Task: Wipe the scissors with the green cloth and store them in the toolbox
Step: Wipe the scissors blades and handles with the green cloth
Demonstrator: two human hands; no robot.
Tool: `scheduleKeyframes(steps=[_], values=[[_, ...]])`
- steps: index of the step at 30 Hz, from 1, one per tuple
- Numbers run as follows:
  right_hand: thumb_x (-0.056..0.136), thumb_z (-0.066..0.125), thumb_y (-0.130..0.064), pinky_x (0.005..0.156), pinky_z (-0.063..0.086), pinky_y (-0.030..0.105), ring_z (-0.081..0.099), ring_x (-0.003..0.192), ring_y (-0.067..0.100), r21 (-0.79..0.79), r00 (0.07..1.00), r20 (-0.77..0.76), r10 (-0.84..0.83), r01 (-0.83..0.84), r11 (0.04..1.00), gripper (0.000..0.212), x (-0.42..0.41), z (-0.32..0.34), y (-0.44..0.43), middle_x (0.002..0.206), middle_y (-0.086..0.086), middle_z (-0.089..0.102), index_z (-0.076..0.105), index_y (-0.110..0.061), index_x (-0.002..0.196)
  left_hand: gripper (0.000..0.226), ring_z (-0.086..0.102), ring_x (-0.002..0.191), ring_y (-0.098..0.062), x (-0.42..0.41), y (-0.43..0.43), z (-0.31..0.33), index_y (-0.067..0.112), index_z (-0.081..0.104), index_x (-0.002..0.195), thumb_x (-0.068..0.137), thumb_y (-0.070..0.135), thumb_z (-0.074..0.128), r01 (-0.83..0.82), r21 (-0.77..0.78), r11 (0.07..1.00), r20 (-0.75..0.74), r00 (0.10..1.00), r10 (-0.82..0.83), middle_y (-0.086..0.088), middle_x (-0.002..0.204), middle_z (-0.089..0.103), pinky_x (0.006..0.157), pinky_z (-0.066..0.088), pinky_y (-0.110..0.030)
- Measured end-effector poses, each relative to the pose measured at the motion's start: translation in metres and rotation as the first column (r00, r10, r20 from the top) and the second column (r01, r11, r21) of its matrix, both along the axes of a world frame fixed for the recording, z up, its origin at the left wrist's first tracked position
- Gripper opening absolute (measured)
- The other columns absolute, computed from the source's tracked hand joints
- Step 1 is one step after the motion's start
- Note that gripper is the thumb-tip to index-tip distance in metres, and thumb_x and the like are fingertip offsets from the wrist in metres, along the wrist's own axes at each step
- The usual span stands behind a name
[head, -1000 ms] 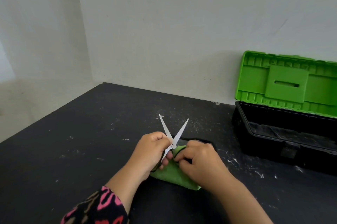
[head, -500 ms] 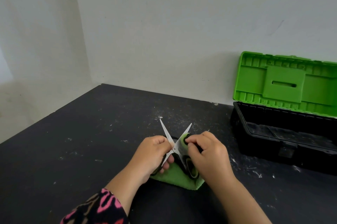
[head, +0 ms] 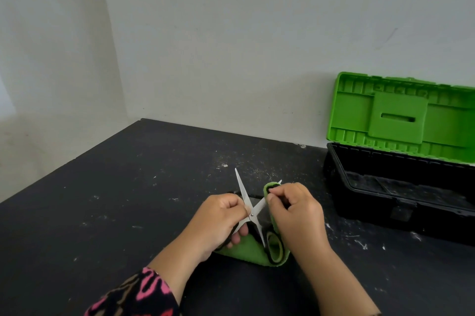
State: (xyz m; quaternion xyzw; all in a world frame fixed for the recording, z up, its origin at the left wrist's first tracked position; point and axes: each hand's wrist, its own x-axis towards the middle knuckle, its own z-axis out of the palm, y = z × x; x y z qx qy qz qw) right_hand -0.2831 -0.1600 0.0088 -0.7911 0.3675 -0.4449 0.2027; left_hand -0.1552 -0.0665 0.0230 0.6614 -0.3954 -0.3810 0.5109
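Mid-wipe: holding opened scissors in left grip, pinching green cloth over 1 blade with right grip. Next, probably: wiping the other blade, closing, reaching to toolbox.

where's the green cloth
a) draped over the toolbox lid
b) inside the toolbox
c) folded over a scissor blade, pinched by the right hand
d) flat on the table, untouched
C: the right hand pinches the cloth around the right-side blade of the open scissors, which the left hand holds near the pivot.
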Motion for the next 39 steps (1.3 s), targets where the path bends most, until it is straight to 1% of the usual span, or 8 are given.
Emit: scheduleKeyframes(steps=[6,10,14,19,24,27,35,39], values=[[0.087,0.06,-0.016,0.059,0.042,0.022,0.054,0.071,0.007,0.115,0.983,0.089,-0.158,0.148,0.982,0.014,-0.017,0.008,-0.016,0.08,-0.007,0.056,0.064,-0.025,0.078,0.019,0.047,0.041,-0.015,0.001,0.002,0.002,0.008,0.061,0.071,0.088,0.014,0.056,-0.001,-0.013,1.0,-0.06,0.998,0.0,-0.007,0.055,0.06,0.042,0.037,-0.023],[0.082,0.067,-0.009,0.064,0.041,0.007,0.057,0.078,0.001,0.081,0.971,0.237,0.014,-0.034,0.996,0.025,-0.017,0.015,-0.007,0.081,-0.011,0.062,0.066,-0.034,0.077,0.018,0.047,0.041,-0.016,0.006,0.001,0.003,0.009,0.061,0.071,0.088,0.014,0.057,-0.048,-0.012,0.999,-0.091,0.995,0.046,-0.008,0.056,0.06,0.042,0.037,-0.023],[0.075,0.064,-0.027,0.062,0.047,0.02,0.058,0.066,0.0,-0.156,0.967,-0.075,0.242,-0.251,0.955,0.008,0.001,0.005,0.009,0.071,-0.021,0.058,0.071,-0.028,0.079,0.019,0.046,0.041,-0.016,0.006,0.001,0.002,0.009,0.059,0.07,0.088,0.009,0.052,-0.067,-0.009,0.998,-0.079,0.995,0.066,-0.006,0.055,0.059,0.042,0.035,-0.022],[0.07,0.064,-0.026,0.062,0.042,0.016,0.056,0.066,0.004,-0.03,0.923,-0.157,0.35,-0.359,0.933,0.006,-0.001,0.0,0.004,0.069,-0.018,0.055,0.069,-0.028,0.073,0.021,0.047,0.041,-0.015,0.005,0.001,0.001,0.01,0.062,0.07,0.088,0.009,0.051,-0.08,-0.012,0.997,-0.051,0.996,0.079,-0.005,0.054,0.06,0.042,0.036,-0.022],[0.076,0.065,-0.02,0.061,0.044,0.023,0.054,0.072,0.004,-0.114,0.985,-0.083,0.148,-0.157,0.981,0.007,0.0,-0.002,0.001,0.067,-0.02,0.05,0.067,-0.025,0.072,0.024,0.048,0.042,-0.015,0.001,-0.001,0.0,0.013,0.061,0.067,0.089,0.015,0.055,-0.041,0.008,0.999,-0.021,0.999,0.041,-0.004,0.055,0.062,0.042,0.037,-0.023],[0.076,0.062,-0.028,0.059,0.04,0.01,0.055,0.068,0.003,-0.136,0.971,-0.1,0.218,-0.23,0.963,0.009,0.003,-0.004,0.006,0.068,-0.022,0.05,0.071,-0.025,0.074,0.022,0.048,0.042,-0.014,0.003,0.0,0.0,0.011,0.06,0.069,0.09,0.015,0.054,-0.049,0.01,0.999,-0.009,0.999,0.049,-0.004,0.055,0.061,0.043,0.036,-0.023],[0.082,0.068,-0.016,0.059,0.042,0.018,0.054,0.069,0.008,0.044,0.999,0.006,0.04,-0.04,0.998,0.009,0.0,0.0,0.0,0.074,-0.008,0.056,0.069,-0.021,0.074,0.02,0.048,0.043,-0.015,0.001,0.001,0.0,0.011,0.063,0.071,0.09,0.016,0.056,-0.006,-0.004,1.0,0.024,1.0,0.006,-0.005,0.055,0.06,0.043,0.037,-0.023],[0.087,0.062,-0.017,0.059,0.038,0.008,0.053,0.071,0.004,0.101,0.996,0.038,-0.086,0.082,0.992,0.008,-0.009,0.005,-0.01,0.08,-0.008,0.054,0.067,-0.022,0.084,0.019,0.048,0.042,-0.014,0.0,0.003,0.003,0.007,0.063,0.074,0.089,0.015,0.056,0.012,-0.004,1.0,0.004,1.0,-0.012,-0.005,0.056,0.06,0.042,0.037,-0.022]])
